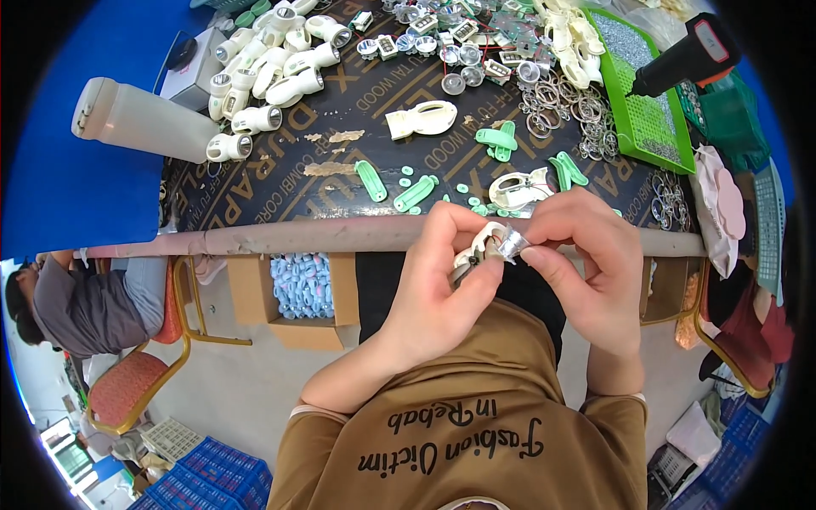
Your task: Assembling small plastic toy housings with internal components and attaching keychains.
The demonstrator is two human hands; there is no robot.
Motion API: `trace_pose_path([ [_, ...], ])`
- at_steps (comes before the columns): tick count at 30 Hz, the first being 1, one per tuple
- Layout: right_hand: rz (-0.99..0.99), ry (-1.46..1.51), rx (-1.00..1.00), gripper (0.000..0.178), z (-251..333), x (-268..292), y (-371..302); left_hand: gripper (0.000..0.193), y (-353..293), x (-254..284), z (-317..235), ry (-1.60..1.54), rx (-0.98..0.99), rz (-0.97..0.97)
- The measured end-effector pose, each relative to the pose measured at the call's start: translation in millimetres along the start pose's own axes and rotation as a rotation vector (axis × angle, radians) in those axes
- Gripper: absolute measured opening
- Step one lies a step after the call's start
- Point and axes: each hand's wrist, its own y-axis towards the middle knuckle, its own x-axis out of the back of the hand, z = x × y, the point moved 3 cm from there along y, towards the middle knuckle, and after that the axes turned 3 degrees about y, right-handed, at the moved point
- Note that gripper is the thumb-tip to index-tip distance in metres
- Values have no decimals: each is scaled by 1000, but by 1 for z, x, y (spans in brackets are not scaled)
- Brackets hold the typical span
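Note:
Just in front of the table edge, my left hand point(438, 285) grips an open cream flashlight shell point(467, 255) between thumb and fingers. At the shell's front end sits a clear, shiny lamp reflector point(512, 244), pinched by the thumb and fingertips of my right hand point(591, 268). Some dark and reddish parts show inside the shell, partly hidden by my fingers. Past my hands, another cream shell half point(518, 189) lies on the table among green grip strips point(414, 194) and small green buttons. A further cream shell point(422, 120) rests farther back.
Assembled cream flashlights point(293, 61) pile up at the back left beside a white bottle point(140, 119). Loose reflectors point(469, 55) and metal rings point(544, 106) lie at the back. Right of them, a power screwdriver point(693, 58) extends over a green tray of screws point(680, 144). Seated people flank me.

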Motion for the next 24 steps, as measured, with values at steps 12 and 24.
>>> trace_pose_path([
  [12,-11,-141,81,14,4,-5,2,28,-4,-2,-2,41,-59,38],
  [24,-128,-349,182,15,14,-12,-7,30,-9,2,9,95,-296,45],
])
